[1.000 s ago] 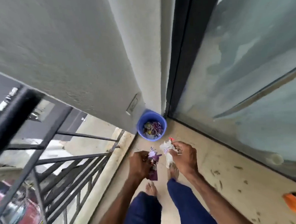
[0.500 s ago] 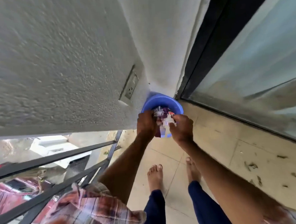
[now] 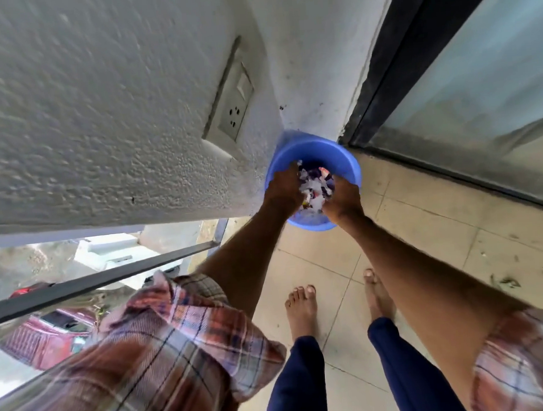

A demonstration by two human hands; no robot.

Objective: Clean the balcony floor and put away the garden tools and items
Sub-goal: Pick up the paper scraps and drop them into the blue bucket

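Observation:
A blue plastic bucket [image 3: 340, 150] stands on the tiled balcony floor in the corner between the white wall and the glass door. Both my hands reach down into its mouth. Bunched between them is a wad of purple, white and red wrappers [image 3: 315, 185]. My left hand [image 3: 283, 190] grips the wad from the left, and my right hand [image 3: 341, 201] grips it from the right. The backs of my hands hide the fingertips and the bottom of the bucket.
A wall socket [image 3: 232, 107] sits on the rough white wall just left of the bucket. The black metal railing [image 3: 103, 276] runs along the left. A dark-framed glass door [image 3: 478, 81] closes the right side. Dry leaf bits [image 3: 507, 281] lie on the tiles at right.
I have stepped up to the bucket and bent over it. Both hands, holding the wrappers, went from knee height in front of me down into the bucket's mouth.

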